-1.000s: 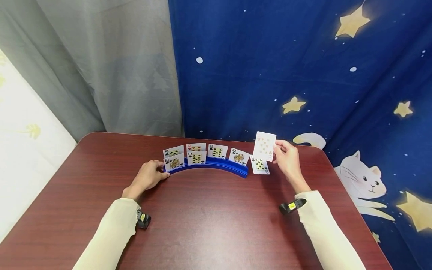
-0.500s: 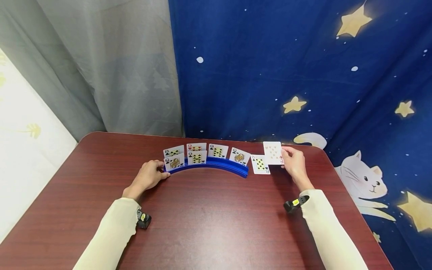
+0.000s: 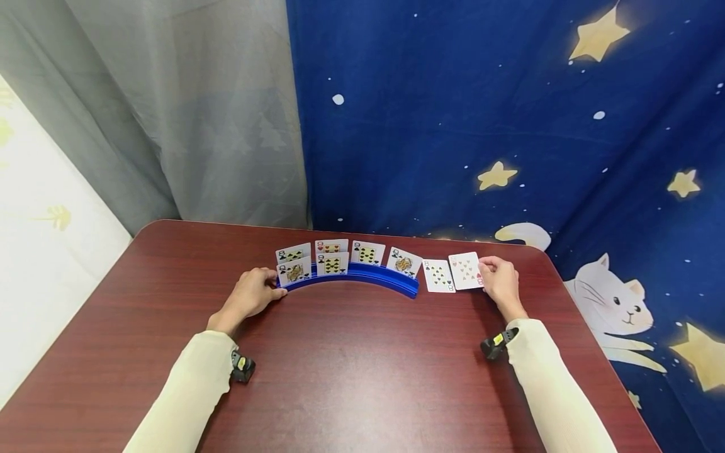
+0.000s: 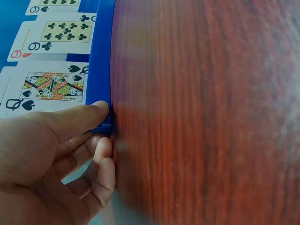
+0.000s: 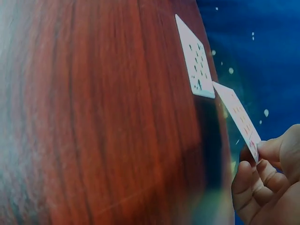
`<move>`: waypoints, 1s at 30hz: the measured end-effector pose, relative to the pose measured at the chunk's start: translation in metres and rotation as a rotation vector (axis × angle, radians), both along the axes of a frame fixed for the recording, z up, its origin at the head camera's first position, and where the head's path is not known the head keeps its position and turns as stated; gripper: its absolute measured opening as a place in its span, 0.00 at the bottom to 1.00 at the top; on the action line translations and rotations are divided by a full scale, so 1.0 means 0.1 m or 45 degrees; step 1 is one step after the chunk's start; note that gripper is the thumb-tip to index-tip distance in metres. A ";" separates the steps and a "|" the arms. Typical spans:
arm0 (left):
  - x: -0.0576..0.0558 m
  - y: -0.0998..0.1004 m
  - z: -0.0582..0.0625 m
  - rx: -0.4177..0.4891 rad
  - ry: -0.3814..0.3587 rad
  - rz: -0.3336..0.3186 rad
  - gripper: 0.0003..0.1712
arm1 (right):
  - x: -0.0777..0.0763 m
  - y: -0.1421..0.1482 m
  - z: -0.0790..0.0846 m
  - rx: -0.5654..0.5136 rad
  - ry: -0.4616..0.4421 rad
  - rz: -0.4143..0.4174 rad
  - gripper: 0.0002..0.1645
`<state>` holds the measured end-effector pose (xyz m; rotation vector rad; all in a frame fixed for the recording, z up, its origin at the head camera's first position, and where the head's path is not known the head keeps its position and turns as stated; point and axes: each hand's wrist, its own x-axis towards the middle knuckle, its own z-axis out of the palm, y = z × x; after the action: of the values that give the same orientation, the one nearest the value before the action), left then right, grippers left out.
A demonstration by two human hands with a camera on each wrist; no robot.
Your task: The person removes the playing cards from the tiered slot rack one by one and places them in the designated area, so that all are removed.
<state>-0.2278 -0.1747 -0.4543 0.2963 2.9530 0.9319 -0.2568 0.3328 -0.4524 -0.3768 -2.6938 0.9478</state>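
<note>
My left hand [image 3: 252,292] grips the left end of a curved blue card holder [image 3: 374,275], thumb on its front edge and the other fingers curled below, as the left wrist view shows. Several playing cards stand in the holder, among them a queen of spades [image 4: 51,86] nearest the thumb and a clubs card [image 4: 67,33] beside it. My right hand [image 3: 501,283] pinches a hearts playing card [image 3: 466,270] by its right edge. In the right wrist view that card slants up from the table, its far edge close to a black-suit playing card [image 3: 438,275] lying face up.
The reddish-brown wooden table [image 3: 340,365] extends toward me in front of the holder. Behind its back edge hang a grey curtain [image 3: 226,126] and a blue curtain [image 3: 396,126] with stars and a white cat. Each wrist wears a small black camera [image 3: 243,368].
My right hand has carried the hearts card rightward and down, from overlapping the black-suit card to beside it on the right. My left hand stays on the holder's end.
</note>
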 end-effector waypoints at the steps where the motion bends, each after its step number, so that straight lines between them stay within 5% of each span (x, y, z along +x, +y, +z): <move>1: 0.00 0.00 0.00 0.000 0.001 -0.002 0.13 | 0.00 0.02 -0.02 0.007 -0.006 -0.012 0.14; 14: 0.00 0.00 0.00 0.009 -0.003 -0.003 0.13 | 0.00 0.10 -0.10 -0.032 -0.133 -0.065 0.16; 30: -0.01 0.01 0.01 -0.004 -0.001 0.000 0.13 | 0.08 0.05 -0.07 0.148 -0.175 -0.080 0.14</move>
<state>-0.2287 -0.1732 -0.4537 0.2963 2.9536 0.9268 -0.2492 0.3376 -0.4591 -0.5169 -2.8253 0.7704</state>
